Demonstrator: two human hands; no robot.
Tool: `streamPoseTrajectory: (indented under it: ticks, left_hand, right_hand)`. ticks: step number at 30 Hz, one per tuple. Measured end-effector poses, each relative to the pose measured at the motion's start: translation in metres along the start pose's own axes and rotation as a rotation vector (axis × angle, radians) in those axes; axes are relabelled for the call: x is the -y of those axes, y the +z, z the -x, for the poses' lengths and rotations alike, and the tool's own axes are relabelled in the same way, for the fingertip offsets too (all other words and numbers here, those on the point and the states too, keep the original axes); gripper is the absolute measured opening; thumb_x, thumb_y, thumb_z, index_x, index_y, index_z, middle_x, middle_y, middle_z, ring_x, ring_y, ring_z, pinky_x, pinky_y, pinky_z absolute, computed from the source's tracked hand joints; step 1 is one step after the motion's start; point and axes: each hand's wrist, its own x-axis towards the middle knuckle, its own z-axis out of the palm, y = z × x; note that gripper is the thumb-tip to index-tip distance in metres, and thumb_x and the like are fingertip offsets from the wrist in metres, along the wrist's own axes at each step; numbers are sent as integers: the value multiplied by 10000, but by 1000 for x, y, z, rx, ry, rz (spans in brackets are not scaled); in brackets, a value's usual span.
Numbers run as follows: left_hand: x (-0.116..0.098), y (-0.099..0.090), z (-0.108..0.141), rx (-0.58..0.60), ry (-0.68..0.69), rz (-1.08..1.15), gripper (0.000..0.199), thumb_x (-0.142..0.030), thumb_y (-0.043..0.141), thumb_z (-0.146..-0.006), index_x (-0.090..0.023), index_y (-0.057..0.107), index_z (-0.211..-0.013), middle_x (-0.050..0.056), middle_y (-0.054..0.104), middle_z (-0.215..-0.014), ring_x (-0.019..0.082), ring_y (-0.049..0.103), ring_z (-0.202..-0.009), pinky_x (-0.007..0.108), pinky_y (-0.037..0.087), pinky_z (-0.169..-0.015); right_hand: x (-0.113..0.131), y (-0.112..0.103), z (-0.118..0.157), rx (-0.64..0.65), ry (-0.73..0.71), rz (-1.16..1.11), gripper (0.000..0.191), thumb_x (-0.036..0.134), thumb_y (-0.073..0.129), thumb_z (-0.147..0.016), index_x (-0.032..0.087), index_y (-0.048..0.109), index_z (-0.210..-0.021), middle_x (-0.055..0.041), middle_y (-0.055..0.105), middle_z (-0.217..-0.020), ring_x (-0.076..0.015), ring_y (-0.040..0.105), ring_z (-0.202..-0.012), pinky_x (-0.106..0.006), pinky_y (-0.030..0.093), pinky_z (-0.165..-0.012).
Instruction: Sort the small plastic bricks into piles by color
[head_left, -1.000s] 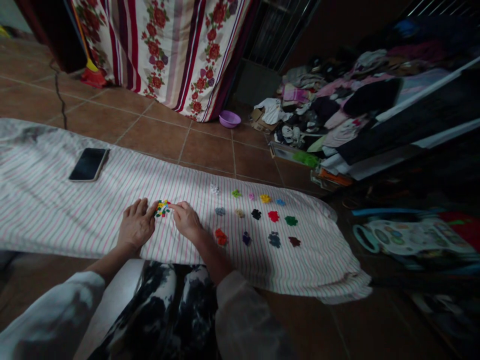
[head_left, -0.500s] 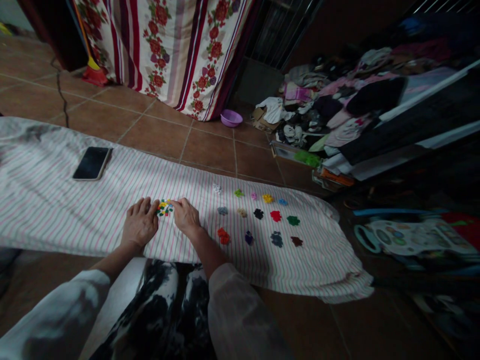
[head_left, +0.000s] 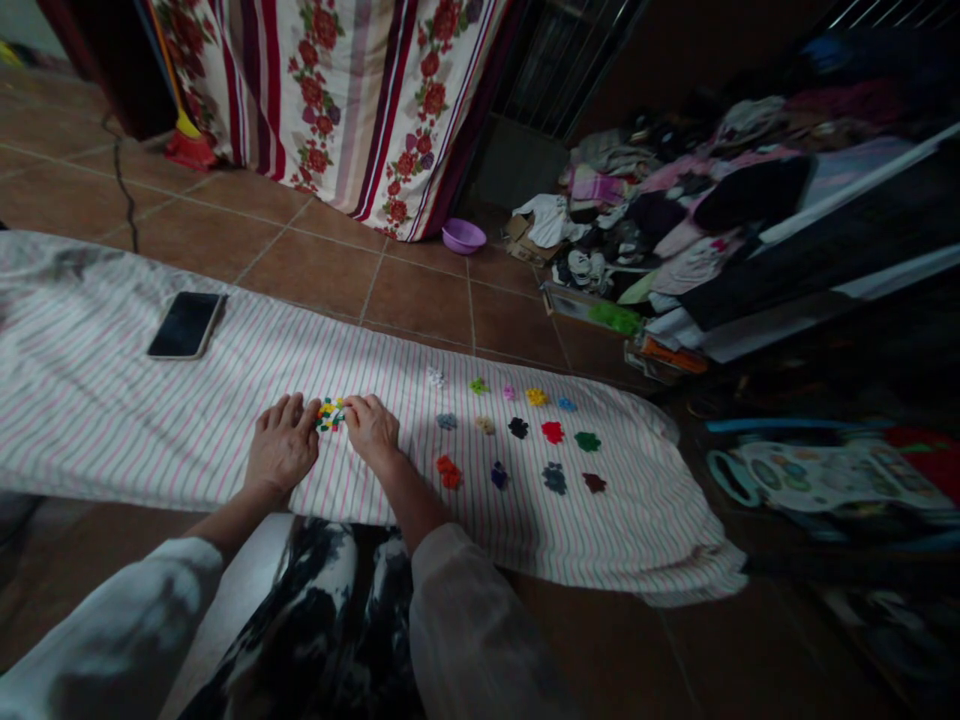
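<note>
A small mixed pile of bright little pieces (head_left: 329,414), yellow, green, red and white, lies on the striped cloth (head_left: 315,335). My left hand (head_left: 283,442) rests flat on the cloth, fingers extended, its index side against the pile's left edge. Over the right edge, my right hand (head_left: 373,430) has its fingers curled and thumb and index together; whatever is between them is too small to make out. To its right, single-colour heaps form three rows, among them white (head_left: 436,378), yellow (head_left: 535,396), black (head_left: 517,427), red (head_left: 553,432), green (head_left: 588,440) and orange (head_left: 448,471) ones.
A phone (head_left: 187,325) lies on the cloth at the left. Beyond its far edge are the tiled floor, a purple basin (head_left: 463,236), a floral curtain (head_left: 322,100) and a red broom (head_left: 190,148). Heaped clothes (head_left: 660,210) fill the right background.
My right hand's fingertips have curled in and drawn slightly closer together at the pile's right edge. A blue piece visible there before no longer shows. My left hand stays in place.
</note>
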Motion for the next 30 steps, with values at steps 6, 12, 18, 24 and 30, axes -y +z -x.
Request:
streamPoseTrajectory:
  ticks: [6,12,18,24,30]
  left_hand:
    - [0,2,1,-22,14,-30,482,-282,384,-965,-170,603,-1379,195,563,-1456,356,484,-1376,516,418,-1070]
    - [1,3,1,-24,18,-42,485,-281,382,-967,-159,605,-1380,199,569,-1451,359,489,-1377,512,419,-1070]
    - [1,3,1,-27,12,-22,489,-272,395,-959,-160,603,-1386,210,566,-1454,370,488,-1376,535,428,-1064]
    - [0,2,0,-2,-4,10,494,-275,416,-949,-157,601,-1391,216,552,-1466,371,475,-1389,536,413,-1081]
    - [1,3,1,-10,6,-20,493,-289,390,-963,-167,598,-1392,204,560,-1463,369,477,-1392,537,427,-1068]
  right_hand:
    - [5,-2,-1,12,27,18,298,359,429,-1066,356,679,-1228,9,671,-1146,-137,640,-1021,-229,470,-826]
    - [9,-3,-3,50,53,26,329,360,450,-1049,398,643,-1313,4,664,-1174,-152,641,-1034,-254,485,-868]
    - [8,-3,-3,68,24,35,382,365,442,-1051,420,588,-1400,-12,657,-1158,-156,638,-1024,-253,486,-858]
    - [4,0,-4,90,-3,62,405,361,418,-1061,446,552,-1434,-14,649,-1135,-153,637,-966,-248,482,-803]
    - [5,0,-2,83,-13,74,386,358,408,-1066,445,570,-1406,-10,646,-1152,-159,636,-1006,-252,479,-810]
